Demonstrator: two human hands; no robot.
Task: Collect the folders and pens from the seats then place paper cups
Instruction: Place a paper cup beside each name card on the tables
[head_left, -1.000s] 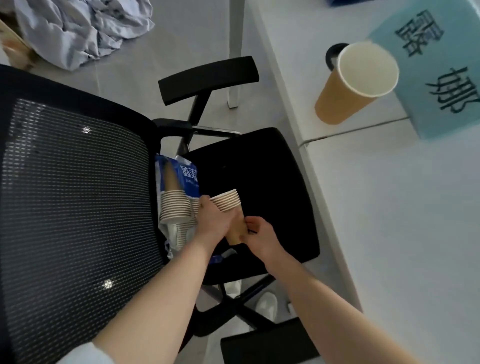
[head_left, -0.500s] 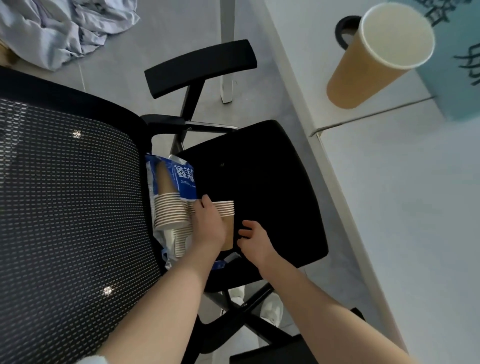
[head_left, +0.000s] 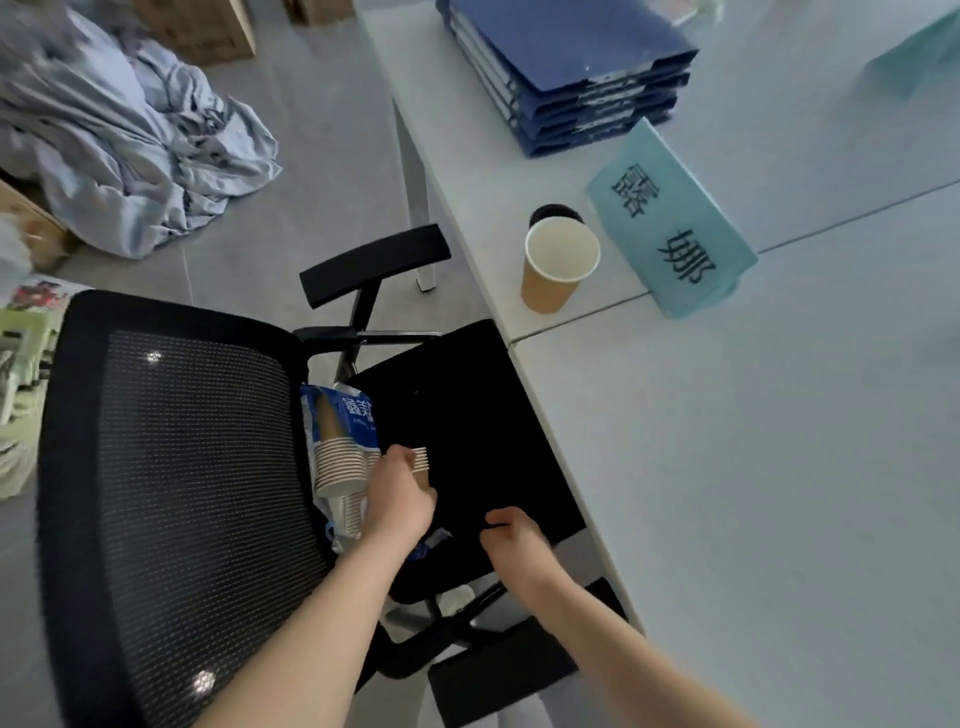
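Note:
My left hand is closed around a short stack of brown paper cups just above the black chair seat. Beside it, an opened blue plastic sleeve leans against the backrest with more stacked cups in it. My right hand hovers over the seat's front edge, fingers curled, holding nothing. One brown paper cup stands upright on the white table near its edge. Several blue folders lie stacked at the table's far end.
A pale blue name card lies right of the single cup, and a black round object sits behind the cup. The chair's mesh backrest fills the left. Crumpled grey cloth and cardboard boxes lie on the floor.
My right hand has let go of the cup stack and drawn back to the right. My left hand keeps the stack low over the seat. The view has lifted, showing the folders.

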